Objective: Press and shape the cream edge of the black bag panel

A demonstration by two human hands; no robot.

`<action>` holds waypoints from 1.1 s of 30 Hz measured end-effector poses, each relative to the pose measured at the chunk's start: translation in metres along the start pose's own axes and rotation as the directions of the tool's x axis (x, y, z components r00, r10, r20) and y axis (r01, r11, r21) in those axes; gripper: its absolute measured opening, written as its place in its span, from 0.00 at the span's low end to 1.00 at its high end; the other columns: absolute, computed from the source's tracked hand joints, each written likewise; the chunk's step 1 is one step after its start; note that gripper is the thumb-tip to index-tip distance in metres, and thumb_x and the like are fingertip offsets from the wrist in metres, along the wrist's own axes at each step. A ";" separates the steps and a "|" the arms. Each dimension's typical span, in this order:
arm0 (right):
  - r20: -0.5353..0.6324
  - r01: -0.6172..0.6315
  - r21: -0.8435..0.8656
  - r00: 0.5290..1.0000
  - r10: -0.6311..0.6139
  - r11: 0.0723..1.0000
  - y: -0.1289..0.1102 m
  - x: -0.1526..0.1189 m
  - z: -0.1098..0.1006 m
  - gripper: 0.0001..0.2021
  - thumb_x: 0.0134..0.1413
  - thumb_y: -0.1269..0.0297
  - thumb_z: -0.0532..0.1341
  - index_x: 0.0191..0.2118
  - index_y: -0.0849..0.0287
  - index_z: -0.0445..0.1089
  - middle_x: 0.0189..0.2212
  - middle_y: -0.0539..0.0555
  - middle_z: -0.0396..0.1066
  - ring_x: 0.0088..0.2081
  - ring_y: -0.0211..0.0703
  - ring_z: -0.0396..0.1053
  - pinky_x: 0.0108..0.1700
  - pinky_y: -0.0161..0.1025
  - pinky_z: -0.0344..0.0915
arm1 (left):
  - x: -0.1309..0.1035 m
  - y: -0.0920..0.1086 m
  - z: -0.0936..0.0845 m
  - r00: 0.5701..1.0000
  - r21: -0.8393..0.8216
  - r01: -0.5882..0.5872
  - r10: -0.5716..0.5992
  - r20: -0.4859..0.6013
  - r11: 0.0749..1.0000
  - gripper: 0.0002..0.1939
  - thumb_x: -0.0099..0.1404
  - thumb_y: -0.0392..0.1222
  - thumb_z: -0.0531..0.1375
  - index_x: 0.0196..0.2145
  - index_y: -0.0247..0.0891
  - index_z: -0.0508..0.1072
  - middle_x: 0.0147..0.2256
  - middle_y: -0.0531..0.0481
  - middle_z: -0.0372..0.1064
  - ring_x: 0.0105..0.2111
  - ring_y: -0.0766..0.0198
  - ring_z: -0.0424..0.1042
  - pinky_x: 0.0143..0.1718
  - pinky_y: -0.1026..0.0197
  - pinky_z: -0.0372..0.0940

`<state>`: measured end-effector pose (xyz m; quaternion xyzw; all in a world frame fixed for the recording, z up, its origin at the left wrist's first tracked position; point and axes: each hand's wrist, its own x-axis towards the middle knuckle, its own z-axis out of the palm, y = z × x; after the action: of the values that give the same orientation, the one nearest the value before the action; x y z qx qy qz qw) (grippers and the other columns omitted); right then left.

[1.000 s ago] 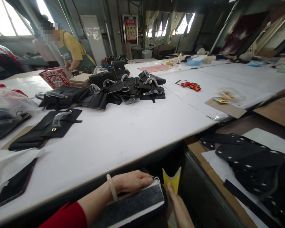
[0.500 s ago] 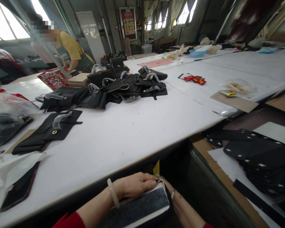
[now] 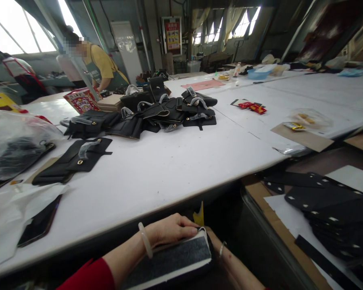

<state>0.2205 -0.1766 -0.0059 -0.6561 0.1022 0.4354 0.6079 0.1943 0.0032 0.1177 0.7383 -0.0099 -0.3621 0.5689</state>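
A black bag piece (image 3: 181,259) with a flat, dark face and white edging is held low at the bottom centre, below the table edge. Over its far edge my left hand (image 3: 174,229), with a pale bangle at the wrist, is closed, fingers bent at the top corner. My right hand (image 3: 212,237), wearing a thin bracelet, grips the piece's right end; its fingers are mostly hidden behind the corner. Just beyond both hands, a yellow pointed piece (image 3: 199,215) sticks up, and I cannot make out what it belongs to.
Black handbags (image 3: 169,110) with wrapped handles are heaped on the white table (image 3: 157,169); another bag (image 3: 75,161) lies nearer. A phone (image 3: 40,221) lies at left beside a plastic bag (image 3: 18,141). Black cut panels (image 3: 332,201) are stacked at right. A co-worker (image 3: 104,66) stands across the table.
The view has turned slightly left, so the table and bags sit further right in the picture. Both hands keep their hold on the bag piece, with little movement.
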 end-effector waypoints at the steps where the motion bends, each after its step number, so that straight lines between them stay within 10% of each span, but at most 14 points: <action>1: -0.012 0.006 -0.036 1.000 -0.006 0.999 0.000 -0.005 -0.010 0.18 0.55 0.48 0.63 0.31 0.61 0.66 0.19 0.44 0.64 0.19 0.32 0.63 0.22 0.30 0.61 | 0.000 0.000 0.000 1.000 -0.003 0.004 -0.004 -0.007 1.000 0.22 0.61 0.57 0.59 0.45 0.39 0.79 0.44 0.52 0.77 0.43 0.55 0.72 0.49 0.58 0.63; 5: -0.007 -0.033 -0.192 0.999 0.033 0.981 -0.010 -0.044 -0.069 0.30 0.40 0.32 0.62 0.32 0.57 0.61 0.12 0.43 0.60 0.10 0.33 0.55 0.12 0.30 0.50 | 0.000 -0.002 0.001 0.999 -0.030 0.040 -0.041 -0.029 0.999 0.24 0.59 0.57 0.61 0.45 0.39 0.79 0.42 0.50 0.78 0.39 0.56 0.73 0.46 0.57 0.65; 9: 0.237 -0.160 -0.386 0.935 0.265 0.909 -0.037 -0.080 -0.103 0.36 0.43 0.24 0.48 0.34 0.58 0.62 0.11 0.50 0.64 0.11 0.41 0.61 0.12 0.33 0.56 | 0.000 -0.002 0.000 0.997 -0.037 0.067 -0.069 -0.041 0.997 0.24 0.58 0.57 0.62 0.46 0.39 0.79 0.44 0.48 0.78 0.42 0.53 0.73 0.47 0.55 0.64; 12: 0.319 0.071 -0.713 0.919 0.232 0.697 -0.063 -0.085 -0.093 0.32 0.52 0.31 0.45 0.32 0.59 0.64 0.18 0.52 0.68 0.16 0.39 0.64 0.18 0.34 0.59 | 0.002 -0.002 -0.002 0.997 -0.024 0.062 -0.063 -0.053 0.998 0.24 0.59 0.54 0.62 0.50 0.42 0.76 0.47 0.49 0.75 0.47 0.53 0.71 0.50 0.56 0.62; 16: 0.250 0.295 -0.877 0.954 -0.164 0.379 -0.098 -0.076 -0.072 0.23 0.58 0.42 0.51 0.27 0.58 0.62 0.26 0.53 0.70 0.29 0.43 0.67 0.29 0.37 0.55 | 0.004 -0.004 -0.002 0.992 -0.043 0.089 -0.093 -0.090 0.995 0.36 0.58 0.51 0.63 0.62 0.40 0.62 0.42 0.46 0.75 0.38 0.58 0.71 0.41 0.57 0.64; 23: 0.372 0.361 -0.925 0.791 -0.486 -0.119 -0.131 -0.062 -0.049 0.25 0.69 0.52 0.43 0.27 0.59 0.68 0.27 0.58 0.73 0.33 0.49 0.68 0.39 0.46 0.47 | 0.001 0.000 -0.001 0.986 -0.120 0.113 -0.126 -0.106 0.986 0.50 0.57 0.46 0.63 0.69 0.40 0.38 0.38 0.50 0.73 0.32 0.65 0.67 0.35 0.61 0.61; 33: 0.579 0.451 -0.814 0.671 -0.463 -0.365 -0.142 -0.048 -0.041 0.22 0.67 0.56 0.50 0.24 0.57 0.70 0.24 0.52 0.74 0.29 0.41 0.68 0.34 0.44 0.43 | -0.008 0.010 -0.001 0.992 -0.003 -0.043 0.042 -0.119 0.999 0.27 0.60 0.43 0.60 0.58 0.48 0.68 0.45 0.54 0.75 0.44 0.58 0.71 0.47 0.59 0.63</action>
<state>0.3045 -0.1982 0.1235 -0.8505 -0.5193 0.0695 0.0466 0.1934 0.0041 0.1309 0.7565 0.0095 -0.3054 0.5782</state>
